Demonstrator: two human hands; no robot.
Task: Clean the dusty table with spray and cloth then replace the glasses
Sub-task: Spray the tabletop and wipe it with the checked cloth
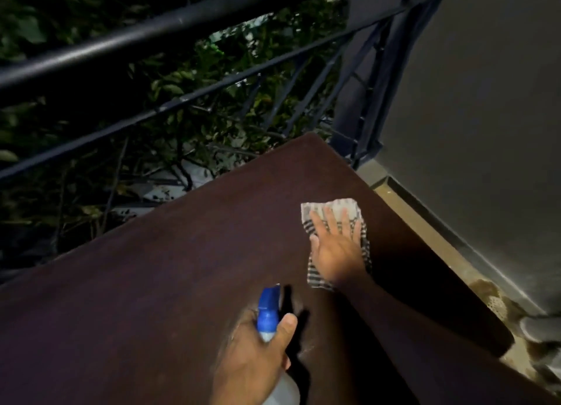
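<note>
Pressing the soft, limp cloth (334, 213) flat on the table (182, 268) with our right hand (337, 253), fingers spread; left hand (255, 365) grips the light spray bottle (268, 316) by its neck.

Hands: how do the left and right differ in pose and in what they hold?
The left hand is curled around the spray bottle, raised above the table; the right hand lies flat, fingers spread, pressing the striped cloth onto it. The left is nearer the camera, the right farther out. Both are bare.
</note>
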